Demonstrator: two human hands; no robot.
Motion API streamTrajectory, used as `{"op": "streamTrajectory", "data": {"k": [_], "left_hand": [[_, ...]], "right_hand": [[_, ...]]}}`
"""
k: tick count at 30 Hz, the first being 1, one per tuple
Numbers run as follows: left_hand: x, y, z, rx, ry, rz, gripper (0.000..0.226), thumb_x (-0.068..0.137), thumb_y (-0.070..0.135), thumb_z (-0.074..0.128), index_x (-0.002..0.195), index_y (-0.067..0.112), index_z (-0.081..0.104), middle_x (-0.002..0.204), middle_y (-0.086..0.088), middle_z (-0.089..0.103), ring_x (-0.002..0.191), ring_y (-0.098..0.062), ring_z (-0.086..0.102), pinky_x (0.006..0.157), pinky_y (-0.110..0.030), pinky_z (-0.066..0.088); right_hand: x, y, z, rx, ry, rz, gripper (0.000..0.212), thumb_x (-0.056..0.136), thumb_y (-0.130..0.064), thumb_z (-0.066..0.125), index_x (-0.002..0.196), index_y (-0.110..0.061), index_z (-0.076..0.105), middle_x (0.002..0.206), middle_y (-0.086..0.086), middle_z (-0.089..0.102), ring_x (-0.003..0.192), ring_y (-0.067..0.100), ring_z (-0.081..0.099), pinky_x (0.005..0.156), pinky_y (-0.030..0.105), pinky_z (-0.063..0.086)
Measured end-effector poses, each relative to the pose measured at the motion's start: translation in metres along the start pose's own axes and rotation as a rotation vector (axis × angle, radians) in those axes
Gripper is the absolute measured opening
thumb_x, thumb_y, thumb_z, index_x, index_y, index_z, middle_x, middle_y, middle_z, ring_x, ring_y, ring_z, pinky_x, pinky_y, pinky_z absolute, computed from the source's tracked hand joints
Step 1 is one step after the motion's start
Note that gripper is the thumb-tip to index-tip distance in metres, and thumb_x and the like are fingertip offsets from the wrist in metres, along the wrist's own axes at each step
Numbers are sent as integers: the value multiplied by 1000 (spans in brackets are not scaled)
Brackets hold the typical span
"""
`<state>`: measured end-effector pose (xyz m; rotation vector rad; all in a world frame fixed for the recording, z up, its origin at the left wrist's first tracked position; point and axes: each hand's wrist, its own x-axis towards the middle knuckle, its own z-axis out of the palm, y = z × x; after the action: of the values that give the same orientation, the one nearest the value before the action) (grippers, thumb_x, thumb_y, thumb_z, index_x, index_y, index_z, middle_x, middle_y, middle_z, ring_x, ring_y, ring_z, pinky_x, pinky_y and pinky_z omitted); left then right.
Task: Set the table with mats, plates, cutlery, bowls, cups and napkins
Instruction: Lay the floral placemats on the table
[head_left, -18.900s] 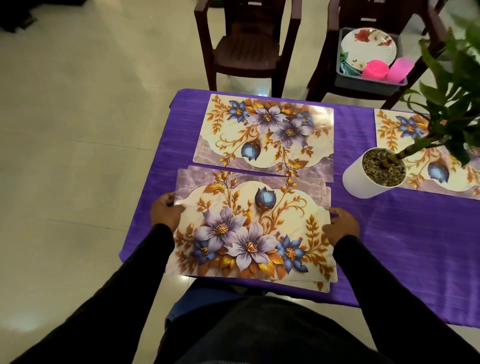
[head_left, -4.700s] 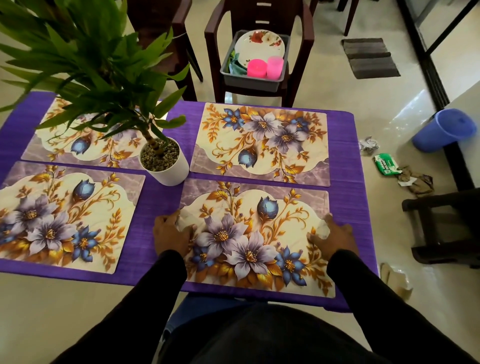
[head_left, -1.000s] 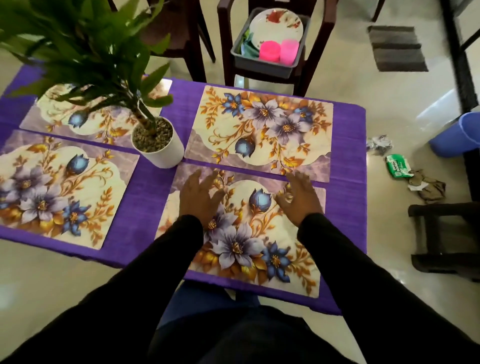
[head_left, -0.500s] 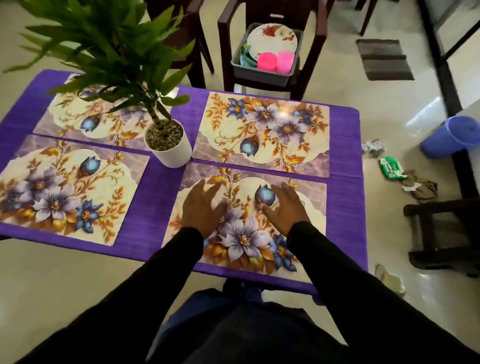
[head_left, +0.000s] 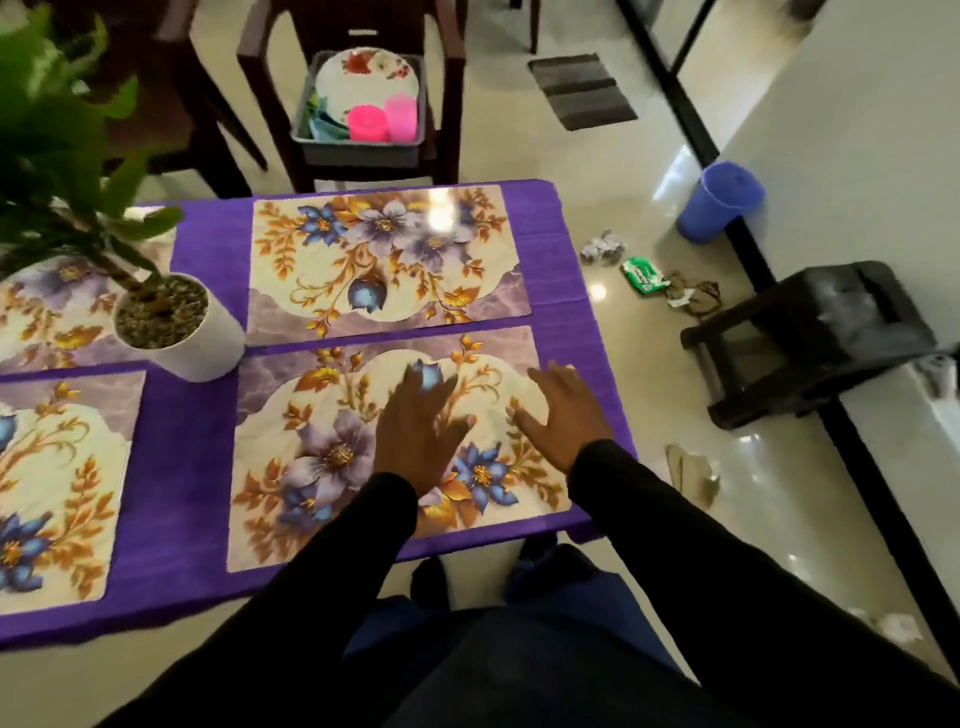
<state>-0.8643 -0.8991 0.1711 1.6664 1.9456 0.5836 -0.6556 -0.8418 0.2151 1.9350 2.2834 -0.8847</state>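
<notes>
Several floral mats lie on the purple table (head_left: 176, 467). The near right mat (head_left: 311, 447) is under both hands. My left hand (head_left: 418, 434) lies flat on its middle with fingers spread. My right hand (head_left: 563, 415) lies flat near its right edge. A second mat (head_left: 384, 265) sits behind it, and two more mats (head_left: 57, 488) show at the left. On a dark chair beyond the table stands a grey tub (head_left: 358, 148) with a flowered plate (head_left: 366, 78), two pink cups (head_left: 384, 122) and folded green cloth.
A white pot (head_left: 179, 332) with a leafy plant stands between the mats at the left. On the floor to the right are a blue bin (head_left: 719, 202), a dark stool (head_left: 810, 332), a green packet and scraps. A white counter edge runs along the far right.
Both hands have slid to the right across the near mat, staying flat on it. The view has swung right, so the left mats are now partly cut off.
</notes>
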Motion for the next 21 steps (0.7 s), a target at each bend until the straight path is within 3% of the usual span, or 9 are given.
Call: {"op": "streamTrajectory", "data": {"k": [5,9,13,17,21], "left_hand": [[18,53,42,60,-93,122,65,85,60,50,134,21,64,143,-27,51,127,-49,53,99,-60,47],[49,102,79,151,-126,196,70,86,68,44,142,27,56,149,-24,46,133,-46,47,103,-58,44],[85,163,121,152,-131,79,79,83,73,35,145,27,52,155,-20,39,140,-44,39,112,-56,37],[106,221,172,83,-107,54,78,81,71,39,143,25,55,152,-23,42,139,-45,40,110,-59,37],[121,263,207,63,-127,-1,81,82,73,35,146,27,50,153,-21,41,140,-39,40,113,-53,35]], "right_hand": [[-1,52,-28,95,71,44,66,97,-49,54,153,-20,34,160,9,29,149,27,19,121,35,18],[1,106,-60,200,128,47,63,96,-47,56,149,-17,40,154,10,39,143,25,29,117,31,21],[13,177,-94,192,81,31,62,96,-48,55,150,-22,39,154,5,40,142,21,30,114,26,22],[20,234,-126,163,-2,-10,62,97,-51,52,152,-26,34,155,0,38,141,19,31,113,28,25],[38,278,-156,121,-12,-57,61,96,-48,55,150,-23,38,153,3,41,141,21,31,114,29,24]]}}
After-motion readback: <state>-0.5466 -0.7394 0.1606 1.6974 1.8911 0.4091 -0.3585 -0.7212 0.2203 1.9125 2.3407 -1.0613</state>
